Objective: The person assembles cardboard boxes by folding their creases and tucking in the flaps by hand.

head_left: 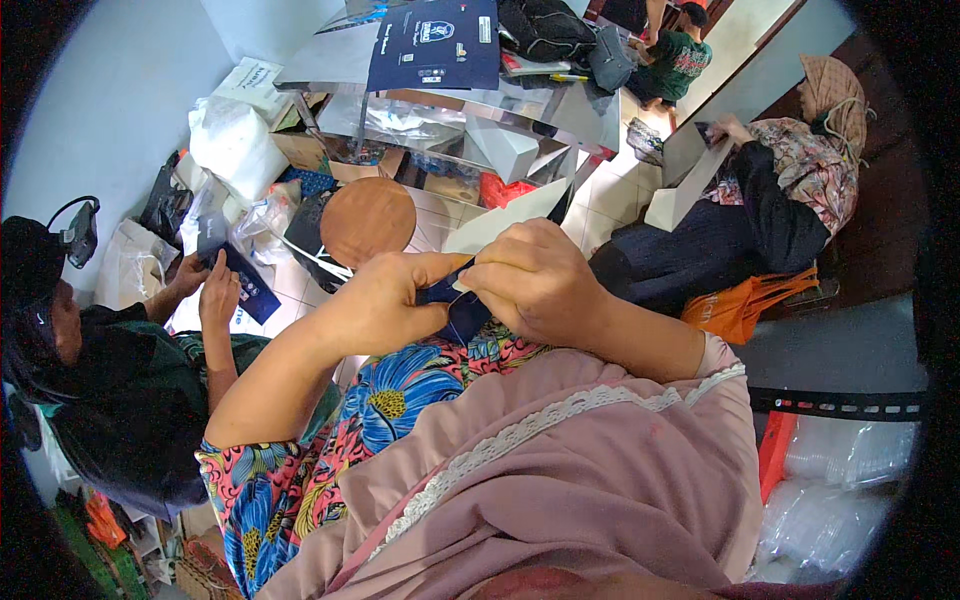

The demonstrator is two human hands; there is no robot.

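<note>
Low in front of me, above my lap, both hands work on a dark blue card piece (466, 320), which looks like part of a box. A white panel (510, 218) sticks up beyond my knuckles and seems to belong to it. My left hand (395, 298) pinches its left side between thumb and fingers. With fingers bent, my right hand (532, 278) is closed at its upper right edge. A small pale bit shows by the right fingertips, too small to name. My fingers hide much of the card.
A round brown stool top (368, 222) stands just beyond my left hand. Ahead, a table (330, 75) bears a flat dark blue printed card (436, 45) and bags. People sit at left and right, each handling card pieces; another is farther back. An orange bag (745, 305) lies at right.
</note>
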